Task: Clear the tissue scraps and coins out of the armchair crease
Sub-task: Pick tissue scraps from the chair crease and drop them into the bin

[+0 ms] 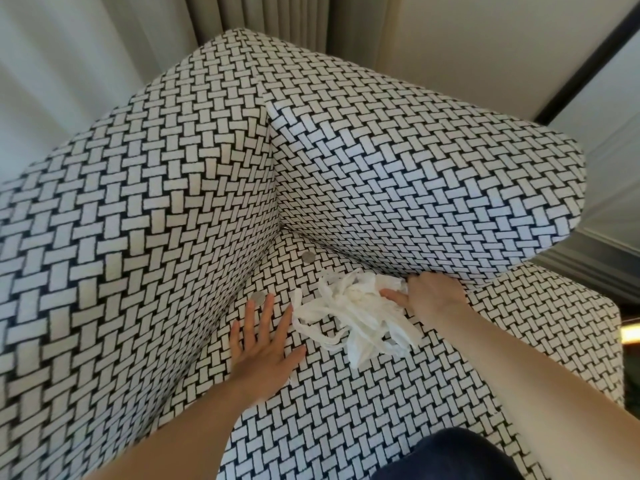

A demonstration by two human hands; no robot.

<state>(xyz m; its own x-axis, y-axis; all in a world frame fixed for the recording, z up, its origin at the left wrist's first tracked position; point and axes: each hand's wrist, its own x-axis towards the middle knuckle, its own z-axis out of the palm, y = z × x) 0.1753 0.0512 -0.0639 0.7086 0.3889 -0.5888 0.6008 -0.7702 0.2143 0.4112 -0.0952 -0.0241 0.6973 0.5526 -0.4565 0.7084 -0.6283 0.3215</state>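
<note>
- Along the seat's right side, half hidden: fingers of the right hand (pixel 429 296), buried in the tissue scraps (pixel 353 317) at the foot of the right wall (pixel 433 185) of the armchair (pixel 242 64). Only 1 digit showing, stretched out onto the white heap. Cannot tell whether gripping the tissue or merely touching it.
- Hard to make out: a thin pale sliver under that wall's lower edge, near the back corner. Too small to identify.
- Cut off at the bottom edge: both bare forearms, plus a dark garment (pixel 450 455).
- Blurred at the top: pale curtain folds (pixel 263 12) and a dark frame strip (pixel 588 57) at upper right.
- Held on the seat (pixel 346 393): the tissue scraps as 1 loose crumpled heap, torn strips trailing left and forward, its right end against the base of the right wall.
- Also flat on the seat: 2 coins. Near coin (pixel 258 298) right in the crease beside the left wall (pixel 156 220); far coin (pixel 308 257) close to the back corner, apart from the heap.
- Pressed palm down on the seat: left hand (pixel 266 341), fingers straight and spread, holding nothing. 2 fingertips right by the near coin, contact unclear.
- Hands apart, with the tissue heap lying between them.
</note>
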